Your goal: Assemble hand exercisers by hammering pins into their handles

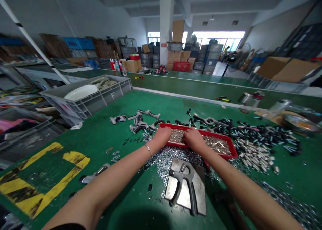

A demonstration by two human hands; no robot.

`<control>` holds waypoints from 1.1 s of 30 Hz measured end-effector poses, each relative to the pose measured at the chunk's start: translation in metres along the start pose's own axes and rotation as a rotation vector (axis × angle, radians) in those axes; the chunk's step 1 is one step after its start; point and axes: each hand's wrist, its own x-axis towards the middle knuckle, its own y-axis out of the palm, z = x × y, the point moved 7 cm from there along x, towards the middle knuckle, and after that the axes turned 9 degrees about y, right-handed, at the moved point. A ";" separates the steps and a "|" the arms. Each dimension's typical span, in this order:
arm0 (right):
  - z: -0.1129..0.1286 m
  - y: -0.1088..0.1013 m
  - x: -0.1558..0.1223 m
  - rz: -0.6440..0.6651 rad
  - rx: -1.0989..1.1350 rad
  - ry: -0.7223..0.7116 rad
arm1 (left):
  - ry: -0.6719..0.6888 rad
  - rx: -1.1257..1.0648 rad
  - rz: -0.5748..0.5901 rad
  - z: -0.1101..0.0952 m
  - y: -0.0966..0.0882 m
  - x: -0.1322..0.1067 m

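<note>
Red tray [234, 152] of small metal parts [218, 145], set mid-counter [130, 189], beyond a metal plate [173, 186]. The left hand [162, 137] reaches over its left end, the right hand [194, 138] over its middle. Both are curled with their backs to the viewer, hiding the fingertips, so I cannot tell whether either grip is spread, pressed together or pinching a part. The hands also cover stretches of the tray's rim. On the plate lies a forked grey-and-black tool [193, 193]. Small metal rings [163, 166] heap along the tray's near side, partly screened by both forearms. To the right are metal cylinders [255, 156]; farther off, black-headed bolts [266, 136] tangle too closely to separate. Near right, a dark tool [230, 206] is lost in shadow, its near end cut off.
</note>
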 end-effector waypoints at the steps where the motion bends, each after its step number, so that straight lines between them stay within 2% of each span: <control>1: -0.001 0.001 -0.001 -0.002 0.017 0.018 | -0.009 -0.029 -0.005 0.002 0.001 0.001; 6: -0.010 0.000 -0.002 -0.046 0.178 0.171 | -0.021 -0.223 -0.054 0.008 0.003 0.003; 9: -0.019 -0.010 -0.004 -0.075 0.352 0.230 | -0.032 -0.372 -0.129 0.012 -0.004 0.000; 11: -0.025 -0.019 -0.015 -0.091 0.485 0.252 | -0.057 -0.495 -0.192 0.015 -0.010 -0.004; 14: -0.028 -0.024 -0.055 -0.087 0.654 0.273 | -0.101 -0.710 -0.273 0.019 -0.017 -0.014; 17: -0.017 -0.013 -0.107 -0.035 0.754 0.250 | -0.126 -0.904 -0.305 0.016 -0.022 -0.028; 20: -0.003 0.007 -0.148 0.061 0.911 0.243 | -0.129 -1.055 -0.313 0.003 -0.026 -0.044; 23: 0.005 0.024 -0.166 0.140 1.048 0.282 | -0.163 -1.322 -0.297 -0.018 -0.025 -0.066; 25: 0.008 0.028 -0.168 0.122 1.006 0.273 | -0.201 -1.477 -0.252 -0.034 -0.020 -0.082; 27: 0.012 0.026 -0.166 0.044 0.897 0.207 | -0.219 -1.534 -0.184 -0.048 -0.013 -0.098; 30: 0.022 0.020 -0.161 -0.091 0.722 0.073 | -0.210 -1.471 -0.119 -0.058 -0.002 -0.119; 33: 0.027 0.021 -0.162 -0.136 0.626 0.003 | -0.235 -1.343 -0.132 -0.058 0.009 -0.137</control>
